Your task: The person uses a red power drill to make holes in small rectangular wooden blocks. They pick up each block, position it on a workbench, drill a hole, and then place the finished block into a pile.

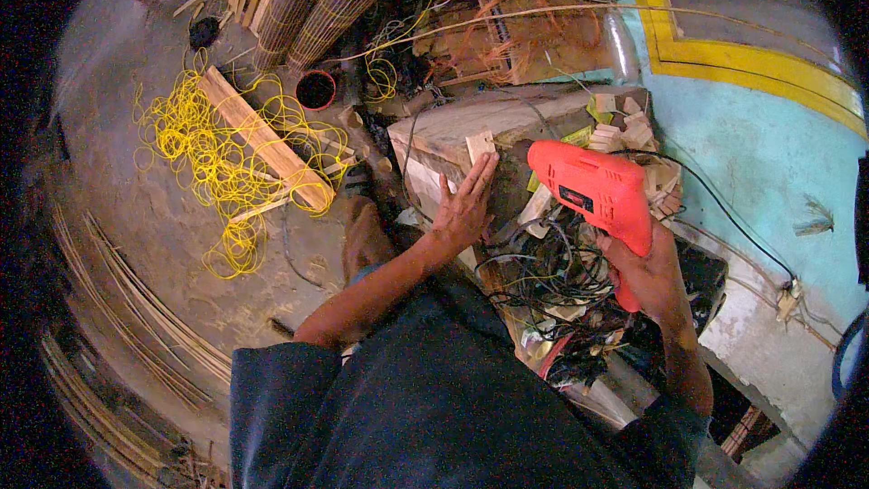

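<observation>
My right hand [650, 276] is wrapped around the handle of a red power drill [593, 183]. The drill lies level, its nose toward the left, close to a small pale wood piece [481, 145]. That piece rests on top of a large, worn wooden block [434, 124]. My left hand [463, 208] reaches in flat with its fingers stretched out, and the fingertips touch the near end of the wood piece. Its thumb stands apart from the fingers. Whether the drill's tip meets the wood is too small to tell.
Small cut wood pieces [634, 131] are heaped at the block's right end. Tangled dark cables [552, 258] lie below the drill, and its black cord [715, 195] runs along the blue wall. Left, yellow cord [186, 127] surrounds a plank [262, 140]; rolled slatted mats [348, 4] stand behind.
</observation>
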`<state>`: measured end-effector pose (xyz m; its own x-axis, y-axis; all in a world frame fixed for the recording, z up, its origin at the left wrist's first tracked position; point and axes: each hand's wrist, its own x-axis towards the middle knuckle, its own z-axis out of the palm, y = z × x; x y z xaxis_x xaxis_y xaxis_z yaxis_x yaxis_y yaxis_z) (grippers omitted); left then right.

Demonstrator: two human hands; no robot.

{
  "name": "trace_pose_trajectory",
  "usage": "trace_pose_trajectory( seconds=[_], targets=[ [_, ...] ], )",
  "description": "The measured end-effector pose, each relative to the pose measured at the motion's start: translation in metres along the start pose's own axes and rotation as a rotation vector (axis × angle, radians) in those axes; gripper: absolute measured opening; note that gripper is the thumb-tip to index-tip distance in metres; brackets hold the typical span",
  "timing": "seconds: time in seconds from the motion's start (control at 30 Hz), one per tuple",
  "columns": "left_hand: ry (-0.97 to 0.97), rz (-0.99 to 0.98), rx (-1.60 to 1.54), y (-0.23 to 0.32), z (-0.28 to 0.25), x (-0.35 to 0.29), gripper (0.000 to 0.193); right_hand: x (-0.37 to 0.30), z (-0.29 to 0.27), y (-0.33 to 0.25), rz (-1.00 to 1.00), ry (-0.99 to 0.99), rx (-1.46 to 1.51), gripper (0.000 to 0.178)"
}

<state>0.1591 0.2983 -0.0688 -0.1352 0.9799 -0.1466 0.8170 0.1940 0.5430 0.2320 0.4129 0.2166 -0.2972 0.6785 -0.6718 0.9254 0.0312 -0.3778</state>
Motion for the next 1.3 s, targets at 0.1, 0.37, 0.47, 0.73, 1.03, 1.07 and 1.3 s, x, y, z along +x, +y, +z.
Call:
trace_pose_trajectory(
  seconds=[0.1, 0.37, 0.47, 0.73, 1.03, 1.07, 1.3],
  targets=[
    [-0.021, 0.000, -0.019, 0.000, -0.006, -0.002, 0.086, -0.004, 0.002, 0.001, -0.008, 0.010, 0.034, 0.027],
    [-0.035, 0.071, 0.022, -0.002, -0.004, -0.002, 0.084, 0.002, 0.011, 0.010, -0.045, -0.018, 0.095, 0.023],
    [0.023, 0.046, 0.041, -0.001, 0.003, 0.000, 0.083, 0.003, 0.012, 0.007, -0.045, -0.019, 0.058, 0.023],
    [0.004, 0.041, 0.096, 0.000, 0.004, 0.000, 0.084, 0.007, 0.013, 0.014, -0.030, -0.020, 0.060, 0.024],
    [0.004, 0.061, 0.062, -0.002, 0.002, 0.001, 0.084, 0.008, 0.014, 0.011, -0.030, -0.006, 0.046, 0.025],
    [0.002, 0.065, 0.073, -0.002, 0.002, 0.000, 0.084, 0.008, 0.014, 0.010, -0.027, -0.007, 0.037, 0.025],
    [0.083, 0.039, 0.013, -0.001, 0.012, 0.000, 0.084, 0.010, 0.015, 0.014, -0.023, -0.020, 0.063, 0.023]
  ],
)
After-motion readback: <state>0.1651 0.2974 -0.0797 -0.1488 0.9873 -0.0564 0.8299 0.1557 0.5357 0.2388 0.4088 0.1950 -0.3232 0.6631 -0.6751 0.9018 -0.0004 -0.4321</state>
